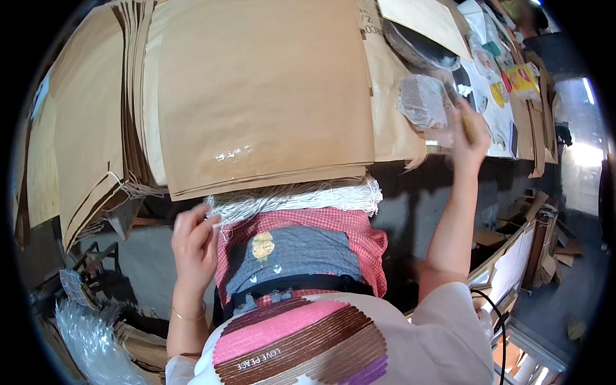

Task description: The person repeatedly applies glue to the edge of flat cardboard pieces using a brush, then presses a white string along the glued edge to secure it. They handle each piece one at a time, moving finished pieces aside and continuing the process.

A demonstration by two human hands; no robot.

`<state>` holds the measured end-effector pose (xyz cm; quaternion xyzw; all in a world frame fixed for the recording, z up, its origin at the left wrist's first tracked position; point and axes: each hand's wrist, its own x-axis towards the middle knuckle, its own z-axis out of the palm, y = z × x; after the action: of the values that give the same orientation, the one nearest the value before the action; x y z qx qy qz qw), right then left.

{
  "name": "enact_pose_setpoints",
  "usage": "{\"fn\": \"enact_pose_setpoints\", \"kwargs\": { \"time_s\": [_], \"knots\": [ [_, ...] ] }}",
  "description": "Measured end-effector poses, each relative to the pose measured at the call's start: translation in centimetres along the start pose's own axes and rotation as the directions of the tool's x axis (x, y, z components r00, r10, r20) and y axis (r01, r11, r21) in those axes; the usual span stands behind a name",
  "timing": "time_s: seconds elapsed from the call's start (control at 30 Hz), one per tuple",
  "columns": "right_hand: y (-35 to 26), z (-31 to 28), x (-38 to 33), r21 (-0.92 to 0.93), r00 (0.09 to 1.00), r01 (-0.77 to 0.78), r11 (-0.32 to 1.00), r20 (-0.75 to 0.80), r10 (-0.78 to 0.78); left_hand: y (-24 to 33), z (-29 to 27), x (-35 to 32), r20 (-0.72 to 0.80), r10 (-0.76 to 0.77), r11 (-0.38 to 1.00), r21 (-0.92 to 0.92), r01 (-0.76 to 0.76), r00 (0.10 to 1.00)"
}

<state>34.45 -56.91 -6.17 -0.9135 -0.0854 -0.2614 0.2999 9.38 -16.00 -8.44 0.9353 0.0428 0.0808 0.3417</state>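
Note:
A stack of large brown paper sheets (269, 83) lies in front of me, a wet shiny patch near its front edge. Below that edge, a thick bundle of white cords (301, 197) rests across my lap on a red checked cloth (375, 240). My left hand (194, 242) is at the bundle's left end, fingers curled and pinched at the loose cord ends. Out to the right, my right hand (473, 138) is closed around the wooden handle of a brush (470, 123), blurred by motion. Beside it sits a clear plastic-wrapped block (422, 101).
More brown sheets with white cord handles (90, 122) hang over the table at left. A dark round basin (420, 48) under a pale board (427, 22) stands at back right, near a yellow package (523, 81). Clear plastic (90, 340) lies at lower left.

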Motion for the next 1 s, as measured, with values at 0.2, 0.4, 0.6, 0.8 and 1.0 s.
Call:
{"fn": "enact_pose_setpoints", "kwargs": {
  "time_s": [0.2,0.4,0.6,0.8,1.0],
  "knots": [
    [-6.1,2.4,-6.7,-0.017,0.923,0.329,0.944,0.217,-0.318,6.2,-2.5,-1.2,0.288,-0.035,0.749,-0.627,0.216,0.957],
    [-17.4,8.1,-17.3,0.874,0.451,-0.150,0.461,0.476,-0.755,8.2,-5.2,-0.4,0.079,0.086,0.737,-0.676,-0.010,0.993],
    [-13.3,5.4,-15.5,0.782,0.471,-0.260,0.567,0.615,-0.632,2.2,-13.8,-6.2,-0.590,-0.039,0.476,-0.720,-0.505,0.806],
    [-13.4,-2.6,-8.0,0.771,0.638,-0.217,0.598,0.576,-0.511,-2.6,-16.7,-5.4,-0.484,-0.019,0.368,-0.817,-0.444,0.875],
    [-8.8,2.4,-4.5,0.367,0.718,-0.310,0.877,0.695,-0.037,-8.9,-6.7,4.0,-0.206,-0.410,0.517,-0.855,0.040,0.889]
  ]
}}
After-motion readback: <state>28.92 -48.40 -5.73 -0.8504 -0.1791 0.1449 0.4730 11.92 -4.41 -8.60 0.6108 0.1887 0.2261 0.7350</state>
